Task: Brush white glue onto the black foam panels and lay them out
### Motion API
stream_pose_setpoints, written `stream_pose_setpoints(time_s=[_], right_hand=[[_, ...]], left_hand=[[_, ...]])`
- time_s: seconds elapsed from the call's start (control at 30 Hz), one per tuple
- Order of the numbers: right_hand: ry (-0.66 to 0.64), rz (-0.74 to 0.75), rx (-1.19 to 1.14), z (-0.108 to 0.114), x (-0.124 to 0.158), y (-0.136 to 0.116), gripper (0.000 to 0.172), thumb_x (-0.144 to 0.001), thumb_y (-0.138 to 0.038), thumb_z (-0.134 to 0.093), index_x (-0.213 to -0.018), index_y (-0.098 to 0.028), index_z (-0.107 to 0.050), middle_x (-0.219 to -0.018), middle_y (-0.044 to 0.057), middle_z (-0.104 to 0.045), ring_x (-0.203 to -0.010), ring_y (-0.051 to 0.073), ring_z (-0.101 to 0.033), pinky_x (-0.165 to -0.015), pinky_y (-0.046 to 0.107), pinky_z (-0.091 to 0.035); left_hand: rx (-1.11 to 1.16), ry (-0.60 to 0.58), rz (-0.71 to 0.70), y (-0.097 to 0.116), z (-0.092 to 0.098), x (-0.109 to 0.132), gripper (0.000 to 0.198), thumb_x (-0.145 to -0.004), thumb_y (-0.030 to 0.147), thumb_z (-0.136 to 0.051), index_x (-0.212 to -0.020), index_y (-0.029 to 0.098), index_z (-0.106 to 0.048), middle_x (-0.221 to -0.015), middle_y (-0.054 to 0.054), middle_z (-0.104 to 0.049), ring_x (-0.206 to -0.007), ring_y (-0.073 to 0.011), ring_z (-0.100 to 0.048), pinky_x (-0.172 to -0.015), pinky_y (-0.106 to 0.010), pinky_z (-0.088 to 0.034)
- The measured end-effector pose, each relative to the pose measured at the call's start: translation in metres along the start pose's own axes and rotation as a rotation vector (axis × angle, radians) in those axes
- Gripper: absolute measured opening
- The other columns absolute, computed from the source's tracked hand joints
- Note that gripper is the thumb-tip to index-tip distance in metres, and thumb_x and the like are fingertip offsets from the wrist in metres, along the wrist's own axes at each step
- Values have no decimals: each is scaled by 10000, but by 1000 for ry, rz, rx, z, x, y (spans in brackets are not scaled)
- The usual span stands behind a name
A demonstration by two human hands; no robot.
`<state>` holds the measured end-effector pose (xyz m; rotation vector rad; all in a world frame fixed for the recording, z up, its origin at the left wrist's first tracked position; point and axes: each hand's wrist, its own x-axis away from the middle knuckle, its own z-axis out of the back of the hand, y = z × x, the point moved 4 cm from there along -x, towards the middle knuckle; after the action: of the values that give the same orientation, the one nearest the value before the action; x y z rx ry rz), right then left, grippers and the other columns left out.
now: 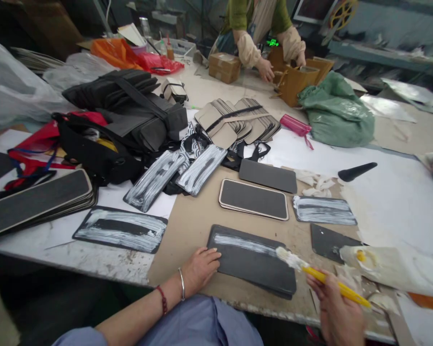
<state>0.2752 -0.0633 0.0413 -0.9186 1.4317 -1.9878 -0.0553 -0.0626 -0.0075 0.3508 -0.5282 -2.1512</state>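
My right hand (341, 307) grips the yellow handle of a paste brush (332, 283), its bristles loaded with white paste. The bristles touch the far right part of a dark rectangular panel (252, 264), where a white streak runs along the upper side. At the left end of that panel lies my left hand (201, 269), fingers stretched out over its edge and holding nothing. Other panels streaked with white lie around: one at left (120, 229), two farther back (202, 168) and one at right (324, 210). Two unstreaked dark panels (253, 199) sit just beyond.
A paste-smeared container (375, 263) lies at right. A dark pointed object (357, 171) is beyond it. Stacked board pieces (238, 120), black bags (130, 110) and a green bag (339, 113) fill the back. Across the table, another person's hands (265, 69) handle a brown bag (298, 84).
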Motion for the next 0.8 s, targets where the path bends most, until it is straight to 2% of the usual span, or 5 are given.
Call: stream_pose_setpoints(time_s=[0.17,0.33,0.57,0.67,0.8], right_hand=[[-223,-105,-114,-116,64,5,398,-664,-477,-648,-843,-125,-604,-810,68,-671,-702,194,-636,-653,338,-540],[-326,-112,-72,-157,80,17,393,-679,-479,-628,-857,-129,-611,-742,49,-673,-698,205,-641,-641,334,-541],[-301,-83,-1,-151,74,26,388,-691,-482,-612,-859,-132,-610,-761,57,-675,-703,214,-641,-658,340,-535],[-232,-65,45,-127,62,26,383,-679,-468,-623,-858,-131,-613,-792,72,-679,-710,220,-644,-669,337,-532],[-75,-59,94,-76,37,28,428,-677,-509,-602,-859,-122,-614,-791,82,-684,-708,222,-649,-674,338,-533]], left_hand=[[34,7,-5,-4,-3,1,153,-804,181,-504,-935,211,-577,-1126,-46,-609,-1118,-185,-498,-934,-353,-344],[69,22,0,-7,-7,1,135,-797,191,-517,-909,206,-591,-1114,-46,-617,-1094,-191,-517,-912,-357,-353],[93,8,29,-6,-2,-1,115,-799,192,-522,-888,208,-593,-1101,-36,-625,-1084,-191,-527,-906,-359,-362],[88,10,23,-5,0,-1,117,-805,174,-507,-882,206,-588,-1109,-37,-623,-1083,-197,-533,-902,-369,-374],[69,13,-11,-4,2,0,158,-814,152,-482,-921,209,-583,-1112,-40,-622,-1084,-202,-537,-889,-371,-397]])
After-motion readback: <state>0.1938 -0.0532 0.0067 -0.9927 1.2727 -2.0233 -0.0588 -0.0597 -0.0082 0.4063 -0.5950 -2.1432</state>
